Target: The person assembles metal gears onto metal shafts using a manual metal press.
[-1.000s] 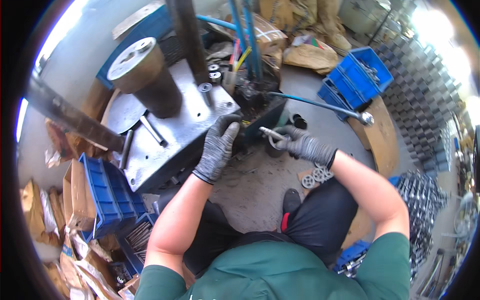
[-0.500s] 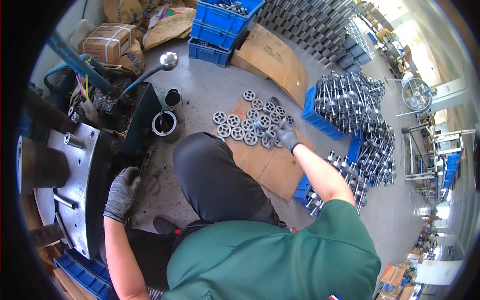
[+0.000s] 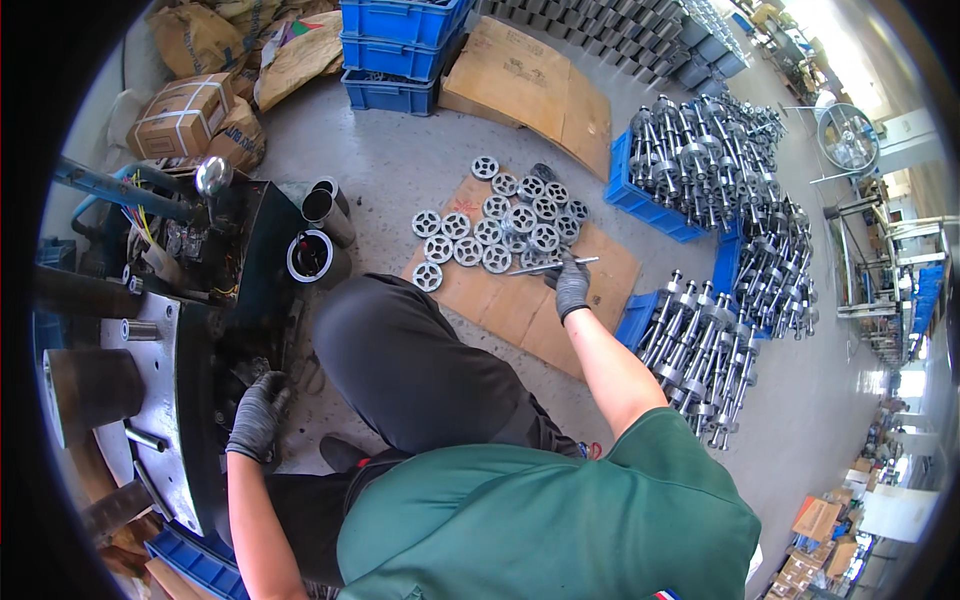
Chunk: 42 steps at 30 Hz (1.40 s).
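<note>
My right hand (image 3: 570, 284), in a grey knitted glove, is closed on a thin metal shaft (image 3: 583, 262) at the near right edge of a group of spoked metal wheels (image 3: 497, 258). The shaft lies sideways across the fingers, its left end beside the nearest wheels. Those wheels rest on a flat cardboard sheet (image 3: 500, 305) on the floor, some of them overlapping. My left hand (image 3: 258, 415), gloved too, is low beside the dark machine (image 3: 160, 400), its fingers loosely bent and apart. Nothing can be made out in it, though its fingertips blend into the dark background.
Blue crates (image 3: 655, 222) heaped with wheel-and-shaft pieces (image 3: 690, 170) stand on the right. Two dark-filled metal cups (image 3: 318, 258) are near the machine. Stacked blue crates (image 3: 390, 92), a leaning cardboard piece (image 3: 535, 85) and rows of metal cylinders (image 3: 600, 40) stand at the back.
My right hand has drawn back from among the wheels toward me, and the shaft now shows plainly in it. My left hand has dropped slightly lower. The whole view has shifted a little.
</note>
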Available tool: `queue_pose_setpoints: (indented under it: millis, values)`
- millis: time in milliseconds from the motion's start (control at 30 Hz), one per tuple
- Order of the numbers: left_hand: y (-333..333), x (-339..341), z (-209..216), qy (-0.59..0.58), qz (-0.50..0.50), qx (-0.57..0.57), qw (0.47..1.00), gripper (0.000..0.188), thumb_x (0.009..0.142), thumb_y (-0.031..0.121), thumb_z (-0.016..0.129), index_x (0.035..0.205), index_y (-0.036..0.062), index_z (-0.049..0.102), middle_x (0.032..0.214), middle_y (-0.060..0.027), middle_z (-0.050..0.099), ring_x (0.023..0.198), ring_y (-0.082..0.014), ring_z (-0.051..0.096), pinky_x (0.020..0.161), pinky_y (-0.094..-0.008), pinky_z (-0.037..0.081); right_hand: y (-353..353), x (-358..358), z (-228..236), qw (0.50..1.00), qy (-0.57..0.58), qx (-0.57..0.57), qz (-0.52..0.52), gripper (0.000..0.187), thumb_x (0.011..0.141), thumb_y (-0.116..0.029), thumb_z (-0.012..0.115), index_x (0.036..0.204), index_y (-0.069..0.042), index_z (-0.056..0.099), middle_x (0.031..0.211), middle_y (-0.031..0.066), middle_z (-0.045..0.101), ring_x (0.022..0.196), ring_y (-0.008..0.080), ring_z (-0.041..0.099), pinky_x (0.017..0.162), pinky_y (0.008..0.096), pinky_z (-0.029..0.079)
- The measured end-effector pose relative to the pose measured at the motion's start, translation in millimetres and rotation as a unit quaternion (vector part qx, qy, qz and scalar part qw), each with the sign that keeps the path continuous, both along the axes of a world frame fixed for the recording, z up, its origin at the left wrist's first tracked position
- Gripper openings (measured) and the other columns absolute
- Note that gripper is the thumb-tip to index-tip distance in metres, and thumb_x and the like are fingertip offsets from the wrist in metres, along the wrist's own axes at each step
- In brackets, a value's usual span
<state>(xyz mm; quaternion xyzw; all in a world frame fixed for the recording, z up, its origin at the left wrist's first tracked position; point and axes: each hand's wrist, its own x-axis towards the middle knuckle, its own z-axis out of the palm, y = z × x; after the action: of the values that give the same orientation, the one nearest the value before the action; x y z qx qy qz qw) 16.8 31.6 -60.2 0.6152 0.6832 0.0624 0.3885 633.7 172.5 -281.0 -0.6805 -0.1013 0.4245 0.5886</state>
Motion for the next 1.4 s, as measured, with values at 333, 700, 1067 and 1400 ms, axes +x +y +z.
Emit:
queue_pose_setpoints:
  millis: [333, 700, 1067, 1400]
  values:
    - [-24, -28, -24, 0.021, 0.019, -0.001, 1.0, 0.029, 0.097, 0.01, 0.068, 0.124, 0.0006, 0.064, 0.12, -0.0228, 0.07, 0.111, -0.0387, 0.066, 0.098, -0.0427, 0.051, 25, -163, -25, 0.98, 0.096, 0.072, 0.158, 0.02, 0.103, -0.025, 0.068, 0.107, -0.007, 0.061, 0.081, 0.0083, 0.068, 0.06, 0.0189, 0.069, 0.051, 0.0339, 0.059]
    - [-29, -31, -19, 0.041, -0.001, 0.02, 0.999, 0.034, 0.096, 0.017, 0.07, 0.126, 0.0027, 0.066, 0.112, -0.0226, 0.072, 0.104, -0.0397, 0.069, 0.091, -0.045, 0.054, 48, -234, 24, 0.652, -0.48, 0.276, 0.518, 0.023, 0.098, -0.029, 0.065, 0.096, -0.006, 0.068, 0.088, 0.0216, 0.068, 0.085, 0.0411, 0.067, 0.075, 0.0513, 0.053]
    - [-19, -28, -24, 0.062, -0.013, 0.03, 0.998, 0.037, 0.094, 0.023, 0.072, 0.126, 0.0048, 0.066, 0.105, -0.0211, 0.074, 0.099, -0.0403, 0.071, 0.087, -0.0467, 0.057, 49, -230, -42, 0.8, -0.39, 0.129, 0.437, 0.034, 0.09, -0.037, 0.077, 0.105, -0.008, 0.064, 0.096, 0.0185, 0.067, 0.087, 0.0406, 0.066, 0.081, 0.0502, 0.054]
    - [-14, -30, -29, 0.087, -0.03, -0.004, 0.996, 0.04, 0.094, 0.028, 0.071, 0.126, 0.0047, 0.067, 0.112, -0.0228, 0.071, 0.102, -0.0405, 0.069, 0.09, -0.0486, 0.055, 48, -259, -38, 0.721, -0.52, -0.17, 0.425, 0.064, 0.081, -0.044, 0.076, 0.134, -0.012, 0.061, 0.133, 0.0231, 0.056, 0.119, 0.0405, 0.061, 0.098, 0.0502, 0.051]
